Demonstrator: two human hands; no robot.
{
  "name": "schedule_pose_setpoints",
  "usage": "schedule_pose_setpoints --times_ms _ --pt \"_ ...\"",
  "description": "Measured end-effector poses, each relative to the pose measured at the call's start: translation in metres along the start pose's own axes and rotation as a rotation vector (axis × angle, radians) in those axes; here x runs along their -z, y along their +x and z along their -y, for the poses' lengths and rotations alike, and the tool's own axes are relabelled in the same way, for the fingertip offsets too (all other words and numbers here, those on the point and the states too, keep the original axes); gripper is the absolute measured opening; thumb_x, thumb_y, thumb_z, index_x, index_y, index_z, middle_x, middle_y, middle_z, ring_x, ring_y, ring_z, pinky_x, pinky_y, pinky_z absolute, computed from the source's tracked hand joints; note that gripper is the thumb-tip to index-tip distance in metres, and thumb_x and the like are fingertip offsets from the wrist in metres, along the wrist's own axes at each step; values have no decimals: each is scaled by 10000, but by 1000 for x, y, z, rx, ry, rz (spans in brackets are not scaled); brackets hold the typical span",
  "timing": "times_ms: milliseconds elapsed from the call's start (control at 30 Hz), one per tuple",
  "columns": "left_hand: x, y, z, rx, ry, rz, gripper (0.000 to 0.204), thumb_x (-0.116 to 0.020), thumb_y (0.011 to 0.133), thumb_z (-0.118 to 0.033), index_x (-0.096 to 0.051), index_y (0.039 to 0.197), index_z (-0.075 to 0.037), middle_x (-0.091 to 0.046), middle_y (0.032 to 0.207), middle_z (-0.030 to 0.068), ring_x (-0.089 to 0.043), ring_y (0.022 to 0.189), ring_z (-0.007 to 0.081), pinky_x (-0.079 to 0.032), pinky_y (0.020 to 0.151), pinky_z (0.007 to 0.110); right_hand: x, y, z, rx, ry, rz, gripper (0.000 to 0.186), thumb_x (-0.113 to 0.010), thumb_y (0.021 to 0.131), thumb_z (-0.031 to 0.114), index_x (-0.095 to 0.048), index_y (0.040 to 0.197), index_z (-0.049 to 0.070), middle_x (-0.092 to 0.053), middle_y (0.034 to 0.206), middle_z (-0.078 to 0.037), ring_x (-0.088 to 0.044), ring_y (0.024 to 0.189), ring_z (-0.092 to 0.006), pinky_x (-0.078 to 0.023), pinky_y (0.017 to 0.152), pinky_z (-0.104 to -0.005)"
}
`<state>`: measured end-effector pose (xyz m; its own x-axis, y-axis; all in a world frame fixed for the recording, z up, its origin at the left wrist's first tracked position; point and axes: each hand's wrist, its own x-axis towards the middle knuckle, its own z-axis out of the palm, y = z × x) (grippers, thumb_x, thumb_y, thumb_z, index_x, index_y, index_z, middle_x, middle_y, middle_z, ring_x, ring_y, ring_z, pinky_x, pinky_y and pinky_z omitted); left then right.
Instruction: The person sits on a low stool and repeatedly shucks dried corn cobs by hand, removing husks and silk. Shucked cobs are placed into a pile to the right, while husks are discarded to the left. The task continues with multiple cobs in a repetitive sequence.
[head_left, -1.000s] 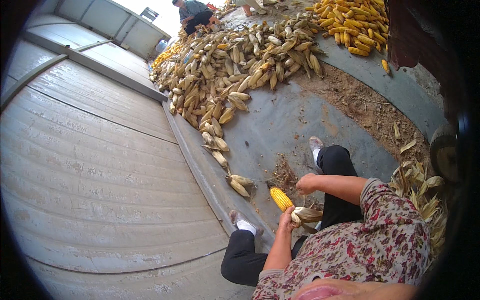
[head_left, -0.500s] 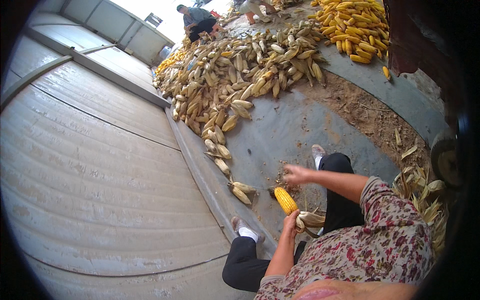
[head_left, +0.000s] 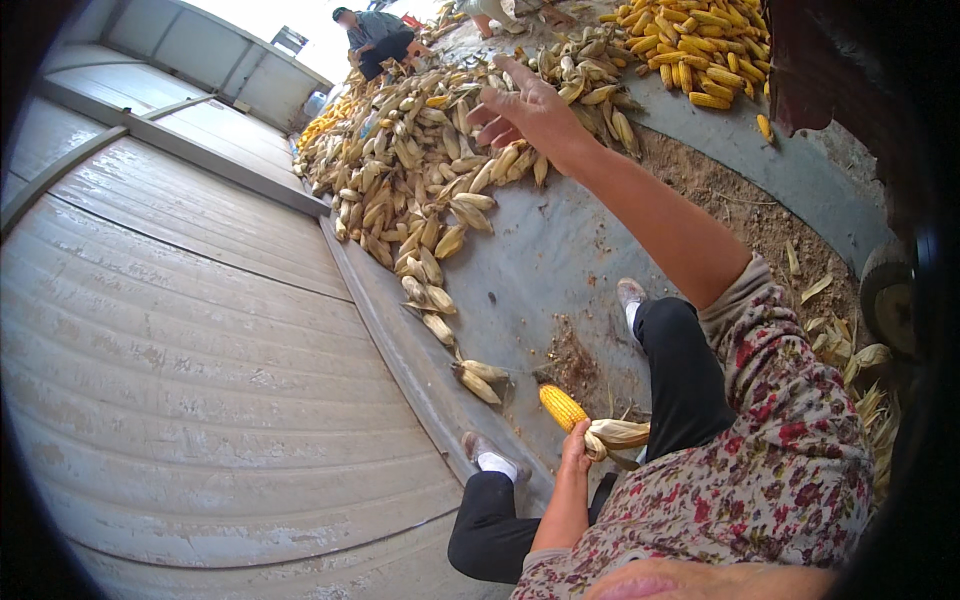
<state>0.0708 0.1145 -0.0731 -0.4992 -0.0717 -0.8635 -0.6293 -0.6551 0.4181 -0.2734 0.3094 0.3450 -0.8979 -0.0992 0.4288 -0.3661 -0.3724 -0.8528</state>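
An ear of corn [head_left: 562, 407] with bare yellow kernels is gripped near its base by my left hand [head_left: 576, 446], low in front of me. Its pale husk [head_left: 617, 434] is peeled back and hangs off to the right of that hand. My right hand [head_left: 527, 110] is raised far forward at the end of an outstretched arm, fingers spread, with nothing in it. From my view it overlaps the heap of unhusked corn [head_left: 420, 150]; I cannot tell how far above the heap it is. Two husked ears [head_left: 481, 380] lie on the sheet just left of the held ear.
A pile of bare yellow corn [head_left: 700, 50] stands at the far right. Metal panels [head_left: 200, 340] run along the left. A grey ground sheet [head_left: 540, 260] spreads before my feet. Loose husks [head_left: 850, 360] and a wheel [head_left: 890, 300] are at the right. Another person [head_left: 375, 45] sits beyond the heap.
My right hand has swung up and forward, away from the held corn, to over the heap in view. My left hand keeps hold of the ear almost in place.
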Motion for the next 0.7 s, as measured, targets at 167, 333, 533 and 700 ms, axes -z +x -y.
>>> schedule_pose_setpoints --times_ms 167,333,533,700 --pt "17 9 4 22 -6 10 271 -622 811 -178 -553 982 20 -635 882 132 -632 773 272 -531 696 399 -16 -72 -25 27 -72 236 492 -515 917 181 -328 1344 26 -623 795 -95 -609 698 -123 -520 641 -257" --pt "8 3 1 5 -8 -11 272 -617 819 -192 -553 978 19 -633 873 132 -631 761 275 -529 694 403 -1 -169 -150 -311 -244 370 247 -522 869 157 -591 1056 10 -640 717 -67 -609 626 -116 -494 589 -269" --pt "-13 -16 -6 -22 56 -40 249 -630 817 -178 -560 964 10 -617 850 111 -623 707 249 -528 645 377 2 -289 -247 -802 -528 523 487 -544 860 332 -514 1171 -42 -638 981 -169 -633 845 -216 -490 761 -342" --pt "-35 -31 -15 -143 142 6 227 -640 805 -191 -581 916 -2 -615 784 76 -611 655 194 -499 581 328 -14 -317 -259 -953 -441 276 674 -595 789 446 -466 1232 -46 -561 1144 -234 -549 1072 -309 -424 906 -385"
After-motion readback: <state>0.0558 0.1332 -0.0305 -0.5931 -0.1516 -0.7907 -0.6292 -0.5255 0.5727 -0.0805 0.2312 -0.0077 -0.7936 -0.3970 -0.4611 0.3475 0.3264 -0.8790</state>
